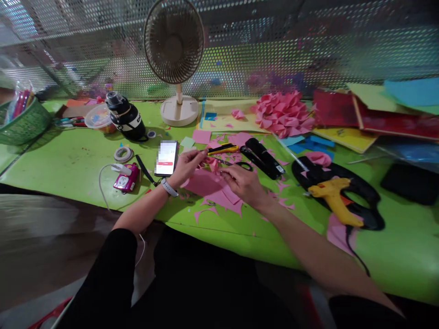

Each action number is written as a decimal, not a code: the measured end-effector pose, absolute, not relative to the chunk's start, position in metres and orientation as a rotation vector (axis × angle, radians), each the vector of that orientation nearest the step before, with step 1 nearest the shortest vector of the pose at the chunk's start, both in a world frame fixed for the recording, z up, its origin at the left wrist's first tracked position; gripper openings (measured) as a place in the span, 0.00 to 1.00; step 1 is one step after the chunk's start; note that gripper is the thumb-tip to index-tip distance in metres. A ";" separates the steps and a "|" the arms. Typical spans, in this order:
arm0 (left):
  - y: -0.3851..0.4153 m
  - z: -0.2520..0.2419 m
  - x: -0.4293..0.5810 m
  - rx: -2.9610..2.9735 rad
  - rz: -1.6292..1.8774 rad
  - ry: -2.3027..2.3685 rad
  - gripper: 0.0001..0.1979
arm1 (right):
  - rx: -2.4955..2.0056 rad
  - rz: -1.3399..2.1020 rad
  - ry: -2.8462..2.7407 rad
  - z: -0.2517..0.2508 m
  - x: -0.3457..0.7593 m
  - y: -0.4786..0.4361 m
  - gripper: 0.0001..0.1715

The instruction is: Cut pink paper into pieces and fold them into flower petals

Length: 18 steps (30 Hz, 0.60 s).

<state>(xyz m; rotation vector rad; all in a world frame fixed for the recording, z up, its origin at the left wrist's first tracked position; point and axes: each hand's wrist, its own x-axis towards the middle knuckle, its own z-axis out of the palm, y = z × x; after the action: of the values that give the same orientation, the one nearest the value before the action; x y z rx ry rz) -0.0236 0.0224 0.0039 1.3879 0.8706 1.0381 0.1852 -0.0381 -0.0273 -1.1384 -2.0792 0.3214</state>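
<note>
Between my two hands is a small folded pink paper piece (213,163), petal-like in shape. My left hand (188,167) pinches it from the left, thumb and fingers together. My right hand (245,183) is closed at its right edge with the fingertips on the paper. Under the hands lie pink paper sheets (214,188) among many cut scraps. Just beyond them are a yellow and black utility knife (222,149) and scissors with black handles (245,165), partly hidden. A black stapler (263,157) rests to the right of these.
A phone (166,157) and purple power adapter (126,178) lie left, near a black bottle (125,116). A fan (174,50) stands behind. At right are a pink paper flower ball (284,113), a yellow glue gun (334,198) on a black holder, and stacked coloured paper (380,107).
</note>
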 end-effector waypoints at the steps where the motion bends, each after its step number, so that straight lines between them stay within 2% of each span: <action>1: 0.027 0.005 -0.026 1.367 1.109 0.924 0.21 | -1.123 0.345 -2.116 -0.030 0.184 -0.038 0.16; 7: 0.044 -0.001 -0.035 1.418 1.106 1.057 0.22 | -1.142 0.411 -2.258 -0.040 0.183 -0.038 0.17; 13: 0.044 -0.005 -0.039 1.845 0.938 1.060 0.12 | -1.286 0.306 -2.191 -0.029 0.199 -0.029 0.17; 18: 0.043 -0.013 -0.040 2.119 0.860 1.020 0.16 | -1.367 0.218 -2.214 -0.036 0.206 -0.023 0.19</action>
<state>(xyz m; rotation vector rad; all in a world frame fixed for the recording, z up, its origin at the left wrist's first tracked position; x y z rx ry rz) -0.0400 0.0434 -0.0129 2.1190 1.0199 0.8602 0.2064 -0.0226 -0.0361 -1.3670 -2.2136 0.2182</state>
